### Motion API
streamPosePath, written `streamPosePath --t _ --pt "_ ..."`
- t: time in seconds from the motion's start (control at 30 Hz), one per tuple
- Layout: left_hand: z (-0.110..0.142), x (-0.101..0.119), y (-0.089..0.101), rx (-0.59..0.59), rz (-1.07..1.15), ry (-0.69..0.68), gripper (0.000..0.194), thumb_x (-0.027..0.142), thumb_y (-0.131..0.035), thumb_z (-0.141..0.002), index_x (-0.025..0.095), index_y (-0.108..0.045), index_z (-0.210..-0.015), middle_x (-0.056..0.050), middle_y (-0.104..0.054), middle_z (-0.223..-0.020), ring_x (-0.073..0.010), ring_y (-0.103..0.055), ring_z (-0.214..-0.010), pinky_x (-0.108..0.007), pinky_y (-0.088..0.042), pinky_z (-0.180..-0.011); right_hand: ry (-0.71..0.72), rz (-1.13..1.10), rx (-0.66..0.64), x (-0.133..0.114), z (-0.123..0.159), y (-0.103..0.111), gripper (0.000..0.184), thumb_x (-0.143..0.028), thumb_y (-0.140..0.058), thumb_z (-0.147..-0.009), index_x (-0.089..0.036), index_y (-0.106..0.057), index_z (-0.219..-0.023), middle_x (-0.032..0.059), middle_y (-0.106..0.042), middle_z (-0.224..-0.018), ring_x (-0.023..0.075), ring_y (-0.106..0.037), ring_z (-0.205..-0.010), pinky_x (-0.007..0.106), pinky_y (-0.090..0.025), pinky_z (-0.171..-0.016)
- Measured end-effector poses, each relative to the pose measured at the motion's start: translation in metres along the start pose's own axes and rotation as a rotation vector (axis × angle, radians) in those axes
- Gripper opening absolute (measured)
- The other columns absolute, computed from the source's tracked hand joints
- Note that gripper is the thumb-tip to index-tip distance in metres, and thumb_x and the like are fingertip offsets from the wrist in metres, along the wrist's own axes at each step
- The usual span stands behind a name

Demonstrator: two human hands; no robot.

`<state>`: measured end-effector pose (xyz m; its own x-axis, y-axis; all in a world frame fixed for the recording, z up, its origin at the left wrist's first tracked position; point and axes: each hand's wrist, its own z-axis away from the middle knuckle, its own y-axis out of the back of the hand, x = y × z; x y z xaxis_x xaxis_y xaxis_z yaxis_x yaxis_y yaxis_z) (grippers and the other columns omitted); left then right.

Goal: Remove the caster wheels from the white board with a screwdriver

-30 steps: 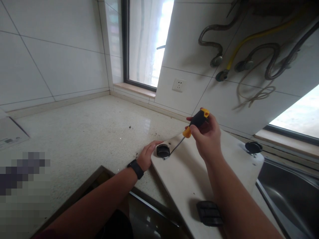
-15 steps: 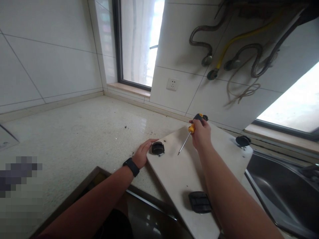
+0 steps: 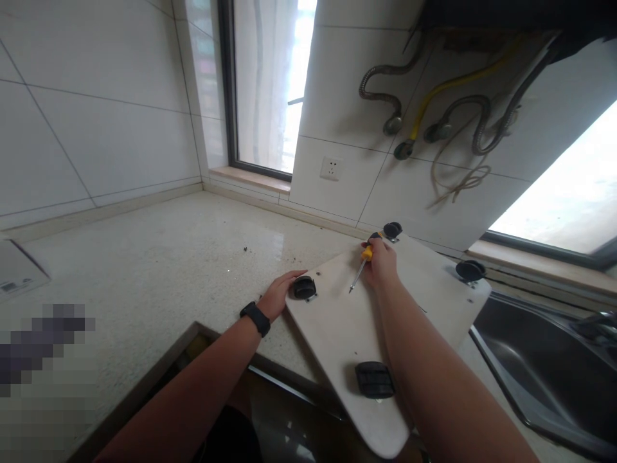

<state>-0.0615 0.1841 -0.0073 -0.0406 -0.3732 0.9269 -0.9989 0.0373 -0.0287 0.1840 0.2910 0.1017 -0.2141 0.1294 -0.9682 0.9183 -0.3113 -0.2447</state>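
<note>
A white board (image 3: 332,334) with rounded corners lies across the counter, black caster wheels facing up near its corners. My right hand (image 3: 383,260) is closed around the yellow and black handle of a screwdriver (image 3: 357,276); its metal tip hovers over the board and points down toward me. My left hand (image 3: 279,292) rests at the board's left edge, fingers stretched along the corner beside one caster (image 3: 304,287). Another caster (image 3: 375,379) sits at the near end. Two more, a far caster (image 3: 393,229) and a right caster (image 3: 470,270), stand along the far side.
The speckled counter (image 3: 183,257) has small dark crumbs on it. A metal sink (image 3: 549,360) lies to the right. Hoses and a yellow pipe (image 3: 448,83) hang on the tiled wall above a socket (image 3: 331,168). A white box (image 3: 22,270) stands at the left.
My right hand has moved slightly down and left with the screwdriver, baring the far caster. My left hand stays at the board's edge. The view has shifted a little.
</note>
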Motion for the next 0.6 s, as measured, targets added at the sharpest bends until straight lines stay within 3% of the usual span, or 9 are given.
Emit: streamPosePath --t 0.1,0.3,0.37,0.47,0.6 --pt "0.002 0.0 -0.002 0.007 0.033 0.024 0.043 0.048 -0.053 -0.102 0.019 -0.078 -0.122 -0.011 -0.076 -0.133 -0.0291 -0.066 -0.129 -0.051 -0.042 -0.121 0.001 -0.014 0.006 0.0 -0.002 0.002 0.024 -0.039 -0.067 -0.099 -0.015 -0.065 -0.099 -0.0024 -0.064 -0.081 0.0063 -0.053 -0.057 0.02 -0.045 -0.048" --pt "0.013 0.001 -0.003 -0.006 0.19 0.111 0.074 0.071 -0.028 -0.106 0.019 -0.067 -0.141 -0.014 -0.072 -0.139 -0.0305 -0.067 -0.129 -0.054 -0.045 -0.117 -0.013 -0.052 0.012 0.001 -0.004 0.003 0.025 -0.04 -0.067 -0.099 -0.015 -0.065 -0.101 -0.002 -0.065 -0.083 0.0071 -0.055 -0.059 0.02 -0.047 -0.05" --pt "0.015 0.002 -0.001 -0.036 0.194 0.078 0.077 0.078 -0.035 -0.101 0.02 -0.064 -0.144 -0.015 -0.07 -0.141 -0.0316 -0.066 -0.13 -0.052 -0.045 -0.116 -0.021 -0.058 0.014 0.001 -0.006 0.003 0.025 -0.04 -0.067 -0.099 -0.015 -0.065 -0.101 -0.0018 -0.065 -0.083 0.0072 -0.055 -0.06 0.021 -0.047 -0.05" --pt "0.015 0.004 0.003 -0.029 0.008 -0.037 0.081 0.084 -0.051 -0.091 0.023 -0.066 -0.142 -0.017 -0.069 -0.138 -0.0348 -0.062 -0.131 -0.054 -0.043 -0.116 -0.039 -0.069 0.017 0.0 -0.009 0.005 0.025 -0.04 -0.067 -0.099 -0.015 -0.066 -0.102 -0.0016 -0.065 -0.084 0.0073 -0.056 -0.06 0.021 -0.048 -0.051" --pt "0.014 0.009 0.003 0.051 -0.161 -0.115 0.065 0.064 -0.088 -0.073 0.026 -0.076 -0.125 -0.014 -0.069 -0.131 -0.0373 -0.054 -0.132 -0.059 -0.033 -0.121 -0.067 -0.083 0.009 -0.001 -0.012 0.008 0.025 -0.04 -0.066 -0.099 -0.015 -0.066 -0.101 -0.0016 -0.065 -0.083 0.0075 -0.057 -0.061 0.02 -0.048 -0.05"
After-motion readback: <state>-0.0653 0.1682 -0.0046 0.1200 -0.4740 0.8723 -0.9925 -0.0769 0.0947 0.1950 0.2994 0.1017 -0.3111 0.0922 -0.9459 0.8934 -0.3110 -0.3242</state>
